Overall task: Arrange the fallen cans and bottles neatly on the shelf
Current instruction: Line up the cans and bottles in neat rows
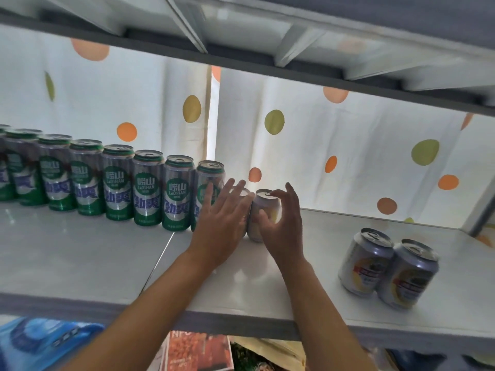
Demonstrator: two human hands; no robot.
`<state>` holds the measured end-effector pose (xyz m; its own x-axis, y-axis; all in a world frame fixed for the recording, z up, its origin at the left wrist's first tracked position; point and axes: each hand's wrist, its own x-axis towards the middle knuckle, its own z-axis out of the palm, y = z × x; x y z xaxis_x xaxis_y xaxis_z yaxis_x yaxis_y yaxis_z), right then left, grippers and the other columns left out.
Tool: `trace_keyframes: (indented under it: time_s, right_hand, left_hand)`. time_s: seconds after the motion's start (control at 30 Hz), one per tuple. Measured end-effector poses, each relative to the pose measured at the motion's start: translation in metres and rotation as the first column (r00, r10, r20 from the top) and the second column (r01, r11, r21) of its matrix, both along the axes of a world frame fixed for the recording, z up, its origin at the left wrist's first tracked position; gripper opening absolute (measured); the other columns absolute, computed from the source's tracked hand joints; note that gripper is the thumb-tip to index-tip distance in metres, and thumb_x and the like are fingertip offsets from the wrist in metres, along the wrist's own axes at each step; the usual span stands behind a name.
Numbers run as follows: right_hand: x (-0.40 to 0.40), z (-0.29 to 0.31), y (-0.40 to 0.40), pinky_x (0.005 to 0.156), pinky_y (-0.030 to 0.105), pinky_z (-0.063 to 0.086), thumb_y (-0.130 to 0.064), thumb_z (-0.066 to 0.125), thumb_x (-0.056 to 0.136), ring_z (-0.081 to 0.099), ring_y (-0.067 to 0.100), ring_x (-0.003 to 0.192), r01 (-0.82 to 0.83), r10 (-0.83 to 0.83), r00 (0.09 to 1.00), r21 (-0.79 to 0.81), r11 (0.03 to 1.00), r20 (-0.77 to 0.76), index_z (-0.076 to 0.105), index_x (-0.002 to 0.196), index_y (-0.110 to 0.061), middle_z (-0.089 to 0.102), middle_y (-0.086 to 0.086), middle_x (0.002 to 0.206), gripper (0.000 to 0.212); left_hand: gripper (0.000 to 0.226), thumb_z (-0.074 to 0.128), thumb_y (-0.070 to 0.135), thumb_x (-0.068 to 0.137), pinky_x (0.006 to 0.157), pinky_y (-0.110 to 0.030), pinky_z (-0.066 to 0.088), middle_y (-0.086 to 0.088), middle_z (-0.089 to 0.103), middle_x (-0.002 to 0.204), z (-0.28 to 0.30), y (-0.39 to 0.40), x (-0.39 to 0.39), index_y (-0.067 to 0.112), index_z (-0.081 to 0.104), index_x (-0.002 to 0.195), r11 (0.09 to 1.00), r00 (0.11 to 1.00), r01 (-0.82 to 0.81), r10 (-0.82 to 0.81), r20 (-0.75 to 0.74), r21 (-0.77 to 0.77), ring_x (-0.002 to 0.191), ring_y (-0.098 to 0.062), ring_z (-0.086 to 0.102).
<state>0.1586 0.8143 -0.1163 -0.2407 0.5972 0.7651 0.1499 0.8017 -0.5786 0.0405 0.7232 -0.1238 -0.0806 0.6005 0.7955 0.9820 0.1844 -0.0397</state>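
Right hand (281, 226) is curling around a short silver can (263, 210) on the shelf (80, 258) — thumb in front, fingers over its top. Left hand (225, 223) is lying spread, fingers straight, against that can's left side, just right of the green can row (117, 183). Two more short cans (388, 266) are standing well right of the right hand.

both forearms reach forward, left hand (223, 223) flat with fingers straight, right hand (281, 223) fingers curled.

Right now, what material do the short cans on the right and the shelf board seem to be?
The short cans look like thin printed metal, probably aluminium: silvery sheen, pull-tab lids. The shelf board looks like a smooth glossy white surface, perhaps laminate or coated metal; it reflects light.
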Motion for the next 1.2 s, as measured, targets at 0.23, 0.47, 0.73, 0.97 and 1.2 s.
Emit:
trace_keyframes:
  time_s: [0.23,0.47,0.73,0.97,1.2]
  right_hand:
    - [0.065,0.023,-0.039,0.106,0.013,0.032,-0.005,0.061,0.084,0.05,0.015,0.131,0.044,-0.004,0.985,0.229,0.972,-0.174,0.061,0.116,-0.013,0.055,0.005,0.14,0.033]
    - [0.153,0.053,-0.017,0.103,0.023,0.043,-0.01,0.055,0.087,0.058,0.018,0.116,0.246,-0.163,0.954,0.341,0.907,-0.253,0.067,0.103,-0.003,0.066,0.008,0.119,0.021]
    - [0.246,0.032,0.026,0.102,0.027,0.044,-0.007,0.066,0.084,0.052,0.014,0.122,0.323,-0.322,0.946,0.247,0.913,-0.047,0.064,0.105,-0.017,0.059,-0.002,0.128,0.024]
    - [0.271,0.016,0.038,0.095,0.002,0.025,-0.018,0.065,0.089,0.047,0.013,0.126,0.202,-0.21,0.961,0.065,0.977,0.178,0.06,0.107,-0.018,0.054,0.001,0.134,0.018]
    - [0.28,0.009,0.044,0.086,0.019,0.054,-0.016,0.08,0.078,0.062,0.009,0.105,-0.043,0.079,0.987,-0.242,0.969,0.143,0.052,0.106,-0.027,0.065,-0.006,0.112,0.04]
  left_hand:
    - [0.06,0.058,0.007,0.085,0.109,-0.054,0.036,-0.004,0.033,0.154,0.008,-0.016,0.066,0.021,0.037,0.14,0.983,0.926,0.166,-0.182,0.331,0.078,0.141,-0.029,0.031]
    - [0.063,0.055,0.016,0.095,0.101,-0.042,0.044,0.001,0.032,0.155,0.04,0.017,0.152,0.034,0.026,0.148,0.939,0.913,0.342,-0.341,0.222,0.037,0.132,-0.027,0.044]
    - [0.043,0.052,0.015,0.098,0.094,-0.033,0.045,0.004,0.035,0.15,0.045,0.046,0.209,0.028,0.047,0.139,0.86,0.83,0.509,-0.5,0.248,0.03,0.124,-0.017,0.048]
    - [0.035,0.075,0.026,0.081,0.095,-0.034,0.047,0.002,0.052,0.132,0.031,0.055,0.218,0.019,0.063,0.113,0.876,0.802,0.481,-0.452,0.39,0.025,0.116,-0.019,0.053]
    - [0.054,0.086,0.028,0.063,0.082,-0.032,0.049,0.002,0.052,0.114,0.02,0.063,0.225,0.017,0.054,0.105,0.937,0.841,0.347,-0.326,0.431,0.031,0.106,-0.019,0.05]
